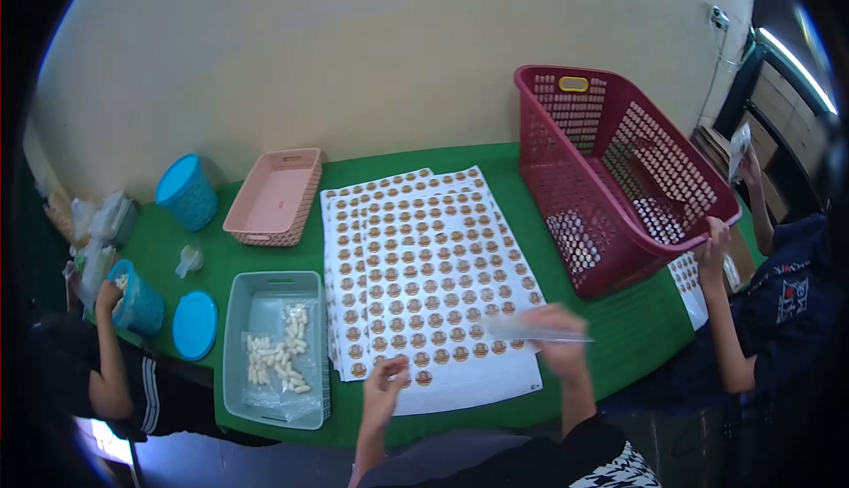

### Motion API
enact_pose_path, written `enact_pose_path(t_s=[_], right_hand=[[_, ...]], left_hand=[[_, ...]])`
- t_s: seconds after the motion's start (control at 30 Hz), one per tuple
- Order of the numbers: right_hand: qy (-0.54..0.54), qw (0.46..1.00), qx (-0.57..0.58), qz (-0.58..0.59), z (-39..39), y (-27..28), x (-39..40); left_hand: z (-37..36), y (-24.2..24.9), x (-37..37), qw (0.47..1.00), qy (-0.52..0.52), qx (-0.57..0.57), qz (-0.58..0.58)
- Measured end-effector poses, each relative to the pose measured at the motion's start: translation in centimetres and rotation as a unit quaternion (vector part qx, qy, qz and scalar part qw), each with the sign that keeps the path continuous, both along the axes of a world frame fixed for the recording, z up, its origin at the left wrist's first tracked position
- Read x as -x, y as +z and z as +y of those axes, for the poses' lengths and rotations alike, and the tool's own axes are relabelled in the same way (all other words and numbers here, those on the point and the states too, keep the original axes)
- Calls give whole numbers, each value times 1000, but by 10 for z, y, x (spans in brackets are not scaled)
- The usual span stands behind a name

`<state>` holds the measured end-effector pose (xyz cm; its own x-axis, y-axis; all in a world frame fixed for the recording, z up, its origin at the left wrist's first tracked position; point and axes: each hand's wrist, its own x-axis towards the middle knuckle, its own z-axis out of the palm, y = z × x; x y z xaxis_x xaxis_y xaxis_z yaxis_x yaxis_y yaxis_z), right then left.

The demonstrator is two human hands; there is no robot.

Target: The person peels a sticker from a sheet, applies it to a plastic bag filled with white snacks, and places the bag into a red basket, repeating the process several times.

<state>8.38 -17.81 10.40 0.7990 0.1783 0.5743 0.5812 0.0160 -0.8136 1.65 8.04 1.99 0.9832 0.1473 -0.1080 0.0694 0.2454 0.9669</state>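
Note:
Sheets of round brown-and-orange stickers point(424, 284) lie overlapping on the green-covered table in front of me. My left hand point(384, 389) is at the lower edge of the top sheet, its fingers pinched together; whatever they hold is too small to make out. Over the sheet's lower right, my right hand point(559, 336) grips a clear plastic bag point(508, 330), seen nearly edge-on and smeared by motion. Left of the sheets, a pale green tray point(232, 346) contains clear bags of white capsule-shaped pieces point(281, 355).
A tall maroon basket point(566, 178) stands right, with a co-worker's hand point(715, 242) on its rim. Behind the green tray sits a pink basket point(274, 192). Leftward are a lidded blue tub point(187, 196), a blue lid point(195, 325) and another person's hand point(108, 298) in an open tub point(141, 311).

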Motion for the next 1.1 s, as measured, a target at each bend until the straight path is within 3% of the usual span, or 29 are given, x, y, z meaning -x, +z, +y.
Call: enact_pose_path(t_s=[0.03, 0.07, 0.1, 0.13, 0.17, 0.23, 0.3, 0.43, 0.47, 0.6, 0.7, 0.73, 0.77, 0.83, 0.87, 0.9, 1.0, 1.1], right_hand=[[-13, 989, -98, -106, -16, 24, -4], [-121, 965, -140, -183, -28, 49, -4], [-129, 965, -137, -184, -44, 68, -6], [-276, 928, -40, -247, -64, 85, -8], [-413, 858, 58, -300, -85, 101, -10], [-634, 633, 246, -370, -122, 122, -15], [-630, 751, 105, -166, -143, 118, -38], [-659, 728, 122, -145, -158, 124, -51], [-645, 720, 164, -198, -185, 117, -61], [-555, 817, 0, -158, -209, 127, -80], [-575, 807, 99, -89, -218, 123, -99], [-607, 768, 203, -31, -219, 121, -102], [-605, 770, 204, -26, -220, 119, -103], [-586, 781, 211, -53, -211, 120, -104], [-574, 808, 124, -43, -200, 122, -97], [-589, 791, 137, -99, -201, 121, -94], [-495, 839, 122, -187, -150, 119, -62], [-415, 874, 95, -234, -100, 83, -31]], left_hand=[[6, 3, 1, 1000, 26, 13, 2], [14, 4, 0, 999, 40, 11, 12], [21, 5, -1, 998, 54, 8, 22], [29, 0, -1, 998, 69, -3, 11], [34, 2, -1, 997, 83, -6, 7], [47, -2, -2, 994, 112, -15, 3], [54, 3, -1, 991, 133, -16, -6], [70, 4, 4, 982, 189, -26, -9], [72, 6, 5, 980, 199, -23, -11], [84, 10, 12, 972, 228, -48, 0], [90, 12, 14, 964, 262, -46, -2], [92, 12, 14, 961, 270, -54, 0], [94, 11, 14, 961, 271, -58, 5], [98, 10, 14, 955, 285, -77, 3], [100, 12, 14, 953, 286, -99, 8], [101, 13, 14, 949, 299, -103, 16], [108, 14, 17, 942, 315, -118, 1], [121, 9, 22, 927, 344, -150, 20]])
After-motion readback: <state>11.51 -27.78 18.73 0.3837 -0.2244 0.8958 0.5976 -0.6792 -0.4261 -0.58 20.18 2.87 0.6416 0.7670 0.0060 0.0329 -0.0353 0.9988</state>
